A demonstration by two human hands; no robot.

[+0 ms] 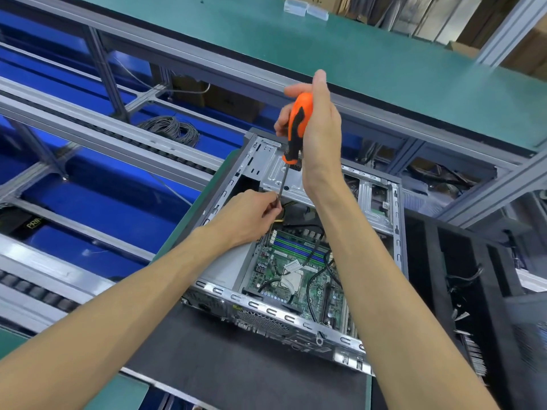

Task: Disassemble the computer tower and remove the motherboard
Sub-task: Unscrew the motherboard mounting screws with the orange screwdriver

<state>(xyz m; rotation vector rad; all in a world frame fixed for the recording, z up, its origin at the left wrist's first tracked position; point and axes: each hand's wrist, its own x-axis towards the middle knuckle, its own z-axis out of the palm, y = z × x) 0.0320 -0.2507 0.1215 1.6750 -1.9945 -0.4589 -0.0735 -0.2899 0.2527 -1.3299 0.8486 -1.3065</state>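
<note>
Head view, nearest first: a dark, matte mat (236,371) covers the surface, and on it the computer tower (266,309) lies on its side with the side panel off, its stamped, silvery steel frame edged with rows of punched slots; so opening the case looks done. Inside, the motherboard (299,273) remains seated in the chassis — green, glossy, ridged with long memory slots, a pale square socket near its middle; black cables (313,285) loop across it, so by the look of it unplugging and unscrewing are still to do, and lifting the board out is well ahead.

Farther in, the left hand (251,214) has its fingers curled, pinching the thin steel shaft low down, near the tip; the tip itself is hidden behind the fingers. Above it the right hand (313,128) wraps the screwdriver (296,128) by its fat handle — orange with black rubbery inlays — held nearly upright over the bare metal drive bay.

Beyond, a flat green shelf (384,54) on grey aluminium rails; to the left, a coil of grey wire (170,128) over blue bins.
</note>
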